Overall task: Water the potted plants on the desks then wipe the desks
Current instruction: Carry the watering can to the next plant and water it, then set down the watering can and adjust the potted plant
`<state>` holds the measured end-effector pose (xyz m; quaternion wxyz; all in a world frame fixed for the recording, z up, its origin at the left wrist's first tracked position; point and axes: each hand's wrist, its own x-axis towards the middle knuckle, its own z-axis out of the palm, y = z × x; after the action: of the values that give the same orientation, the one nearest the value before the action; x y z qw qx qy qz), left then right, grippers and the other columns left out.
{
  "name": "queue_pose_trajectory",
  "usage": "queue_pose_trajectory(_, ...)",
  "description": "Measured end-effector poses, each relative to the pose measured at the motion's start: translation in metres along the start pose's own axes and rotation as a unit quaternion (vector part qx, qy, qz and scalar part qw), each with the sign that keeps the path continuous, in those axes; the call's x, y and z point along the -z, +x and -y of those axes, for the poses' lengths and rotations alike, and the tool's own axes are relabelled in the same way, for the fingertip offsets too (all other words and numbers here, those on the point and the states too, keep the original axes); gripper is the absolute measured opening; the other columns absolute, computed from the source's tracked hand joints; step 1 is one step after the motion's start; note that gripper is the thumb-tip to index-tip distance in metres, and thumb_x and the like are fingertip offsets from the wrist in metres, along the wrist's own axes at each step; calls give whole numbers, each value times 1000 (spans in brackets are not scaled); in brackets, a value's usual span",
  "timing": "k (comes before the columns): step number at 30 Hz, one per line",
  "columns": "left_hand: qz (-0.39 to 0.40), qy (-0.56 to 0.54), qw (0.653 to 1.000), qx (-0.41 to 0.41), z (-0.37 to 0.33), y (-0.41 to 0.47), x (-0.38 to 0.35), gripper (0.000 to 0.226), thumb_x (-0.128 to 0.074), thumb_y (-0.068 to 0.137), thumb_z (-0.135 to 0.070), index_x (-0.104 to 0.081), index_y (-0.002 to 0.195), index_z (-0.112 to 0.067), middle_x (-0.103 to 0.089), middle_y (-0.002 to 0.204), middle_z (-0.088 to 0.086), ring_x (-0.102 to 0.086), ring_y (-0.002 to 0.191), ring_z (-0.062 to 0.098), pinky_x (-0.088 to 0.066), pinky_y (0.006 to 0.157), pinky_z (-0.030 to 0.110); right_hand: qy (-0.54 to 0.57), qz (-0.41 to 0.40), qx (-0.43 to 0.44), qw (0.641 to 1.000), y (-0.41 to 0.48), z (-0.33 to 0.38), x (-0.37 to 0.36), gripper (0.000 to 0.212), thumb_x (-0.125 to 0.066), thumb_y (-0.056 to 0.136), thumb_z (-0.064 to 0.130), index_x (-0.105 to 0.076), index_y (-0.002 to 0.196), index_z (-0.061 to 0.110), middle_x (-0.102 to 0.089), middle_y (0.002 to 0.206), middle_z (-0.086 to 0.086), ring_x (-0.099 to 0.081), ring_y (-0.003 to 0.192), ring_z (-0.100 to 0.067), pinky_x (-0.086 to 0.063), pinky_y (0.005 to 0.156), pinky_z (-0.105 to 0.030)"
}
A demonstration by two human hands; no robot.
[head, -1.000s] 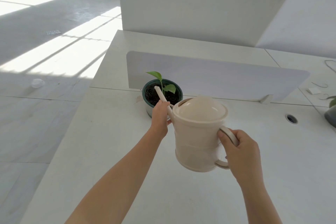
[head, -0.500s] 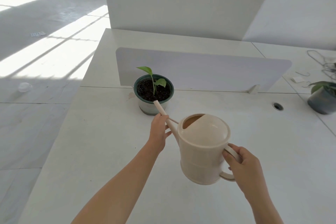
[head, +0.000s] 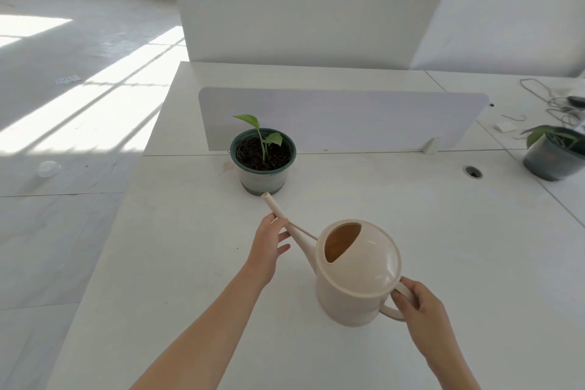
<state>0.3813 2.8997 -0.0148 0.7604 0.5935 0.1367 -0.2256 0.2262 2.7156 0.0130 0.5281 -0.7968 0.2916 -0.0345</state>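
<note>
Just past the fingers of the left hand (head: 267,250), which lie loose against the spout (head: 278,210), sits the potted plant (head: 262,165); the right hand (head: 421,304) is wrapped round the watering can (head: 357,282) handle. I'd lift the tip over the rim and pour slow onto the soil tbh.

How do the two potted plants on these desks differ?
The near pot has a green rim and pale wall; the right-hand pot is dark grey. The near pot holds a thin two-leaf sprout; the right-hand pot's leaves look larger. Both stand on white desks.
</note>
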Motion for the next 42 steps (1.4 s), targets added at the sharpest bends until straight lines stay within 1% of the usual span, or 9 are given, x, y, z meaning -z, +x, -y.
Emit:
queue_pose_trajectory(4,-26,-12,1000,-10,11,-12,21,39,-44,94,-22,-43,131,-13,-55,119,5,-55,113,27,-44,94,41,2,24,-3,1000,0,-13,-8,17,-50,88,2,-57,96,15,-61,87,6,-54,82,-9,-37,67,-15)
queue_pose_trajectory(10,-63,-51,995,-51,14,-37,52,35,-44,93,-19,-47,128,-16,-56,117,5,-57,106,26,-43,91,41,-19,66,1,998,1,-23,-27,18,-50,88,6,-57,100,18,-61,98,1,-55,91,-13,-38,70,-12)
queue_pose_trajectory(16,-98,-71,989,-84,13,-61,83,20,-41,94,-17,-54,108,-20,-59,106,2,-57,99,24,-43,83,36,-36,114,24,993,1,-23,-47,19,-49,89,8,-56,104,18,-61,105,0,-54,94,-13,-40,71,-13)
queue_pose_trajectory(20,-139,-84,982,-97,15,-75,103,24,-41,94,-15,-50,116,-19,-58,110,3,-58,95,23,-45,80,34,-43,149,48,987,0,-19,-62,18,-49,89,8,-55,100,21,-59,103,4,-54,92,-8,-41,72,-13)
queue_pose_trajectory(23,-164,-88,976,-111,16,-86,115,19,-41,94,-14,-55,104,-22,-60,102,0,-58,95,23,-45,81,35,-45,179,63,981,-1,-17,-73,18,-49,89,9,-54,100,22,-58,105,3,-54,97,-13,-41,76,-16)
queue_pose_trajectory(27,-193,-96,969,-123,17,-100,128,20,-40,94,-15,-56,95,-27,-61,100,0,-58,93,22,-43,83,37,-54,211,79,973,-1,-15,-86,18,-50,88,9,-55,102,20,-58,108,3,-53,96,-10,-42,75,-15)
queue_pose_trajectory(33,-232,-107,958,-128,27,-114,147,20,-39,94,-13,-55,100,-24,-61,102,1,-57,95,26,-44,82,35,-77,242,95,963,-1,-14,-99,17,-50,89,11,-53,105,17,-54,104,11,-51,91,0,-42,72,-10)
queue_pose_trajectory(37,-248,-113,954,-122,32,-120,152,21,-39,94,-13,-55,96,-26,-61,100,1,-56,98,28,-43,81,35,-83,250,102,959,1,-12,-104,17,-50,89,10,-53,106,14,-54,106,8,-51,91,2,-41,72,-3)
queue_pose_trajectory(42,-269,-42,956,-113,32,-123,151,27,-40,94,-12,-50,119,-18,-60,110,6,-57,101,29,-43,83,37,-100,271,96,952,4,-9,-101,21,-50,88,10,-54,108,15,-54,110,8,-52,94,0,-41,75,-8)
